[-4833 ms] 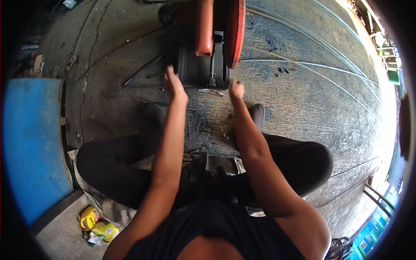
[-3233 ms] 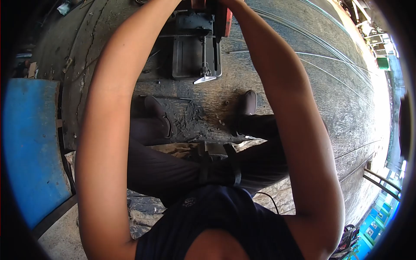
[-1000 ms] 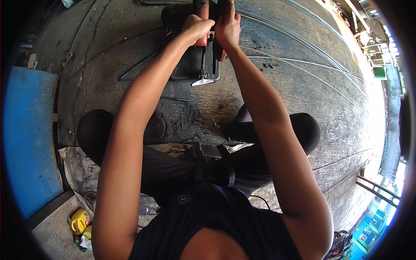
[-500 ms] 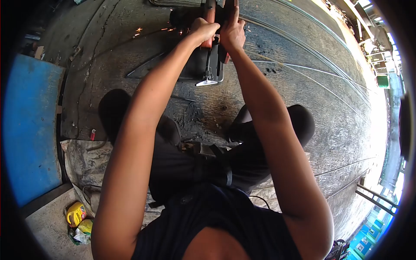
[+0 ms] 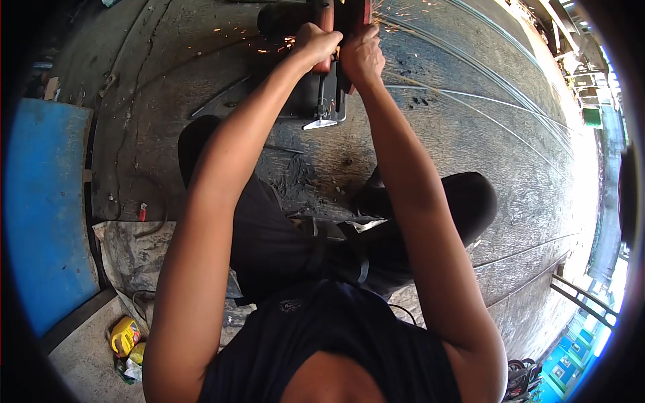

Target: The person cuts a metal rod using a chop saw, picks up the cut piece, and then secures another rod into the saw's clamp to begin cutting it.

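Both my arms reach to the top of the head view, where a red and black power tool [image 5: 325,20] stands over a metal base with a silver foot [image 5: 320,124]. My left hand [image 5: 316,44] is closed beside the tool's orange-red part, its thumb against it. Around a red part [image 5: 367,15] on the right, my right hand [image 5: 363,55] has its fingers wrapped. Orange sparks [image 5: 269,48] fly to both sides of the tool. Its upper end is cut off by the frame edge.
Long thin metal rods [image 5: 470,64] run across the floor to the right. A blue panel [image 5: 47,208] stands at the left, a yellow container [image 5: 124,336] at the lower left. A red lighter-like object [image 5: 142,211] and a dark rod [image 5: 218,96] lie on the floor.
Sparks now appear on the right too and are more numerous. My right index finger, stretched out before, is now curled in. My knees have shifted slightly right.
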Tool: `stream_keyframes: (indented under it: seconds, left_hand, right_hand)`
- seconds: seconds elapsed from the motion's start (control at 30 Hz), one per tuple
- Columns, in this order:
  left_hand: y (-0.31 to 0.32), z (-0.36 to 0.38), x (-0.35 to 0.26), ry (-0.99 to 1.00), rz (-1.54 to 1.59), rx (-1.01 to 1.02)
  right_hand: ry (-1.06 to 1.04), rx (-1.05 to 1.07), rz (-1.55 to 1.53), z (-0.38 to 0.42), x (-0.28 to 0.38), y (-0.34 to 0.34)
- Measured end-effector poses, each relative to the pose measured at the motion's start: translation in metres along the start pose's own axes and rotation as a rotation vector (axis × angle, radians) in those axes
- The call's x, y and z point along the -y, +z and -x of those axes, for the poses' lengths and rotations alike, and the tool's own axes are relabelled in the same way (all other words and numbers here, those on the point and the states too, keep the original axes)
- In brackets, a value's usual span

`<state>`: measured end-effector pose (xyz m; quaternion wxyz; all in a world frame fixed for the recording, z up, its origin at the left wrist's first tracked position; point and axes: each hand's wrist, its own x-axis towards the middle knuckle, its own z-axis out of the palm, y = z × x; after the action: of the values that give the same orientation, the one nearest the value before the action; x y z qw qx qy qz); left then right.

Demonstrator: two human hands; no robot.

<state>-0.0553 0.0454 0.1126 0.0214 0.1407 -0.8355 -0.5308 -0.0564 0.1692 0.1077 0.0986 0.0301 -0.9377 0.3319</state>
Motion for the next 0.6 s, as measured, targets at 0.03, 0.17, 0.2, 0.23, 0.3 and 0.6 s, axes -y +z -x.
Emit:
stream_keyframes:
  seconds: [0.03,0.17,0.2,0.23,0.3,0.6]
  left_hand:
    - [0.000,-0.001,0.001,-0.003,-0.002,0.000]
    - [-0.001,0.003,-0.003,0.002,-0.003,0.007]
    - [-0.003,0.008,-0.007,-0.015,0.016,0.022]
    - [-0.004,0.011,-0.010,-0.014,0.018,0.023]
    - [-0.004,0.010,-0.009,-0.021,0.020,0.028]
    - [-0.005,0.013,-0.010,-0.018,0.040,0.033]
  right_hand:
    - [0.016,0.006,0.012,0.000,0.000,0.001]
    - [0.042,0.049,0.021,0.005,-0.001,-0.003]
    - [0.044,0.048,0.023,0.006,-0.001,-0.003]
    - [0.044,0.042,0.016,0.008,-0.002,-0.003]
    - [0.047,0.036,0.008,0.009,-0.003,-0.001]
    - [0.030,0.037,-0.012,0.009,-0.006,-0.001]
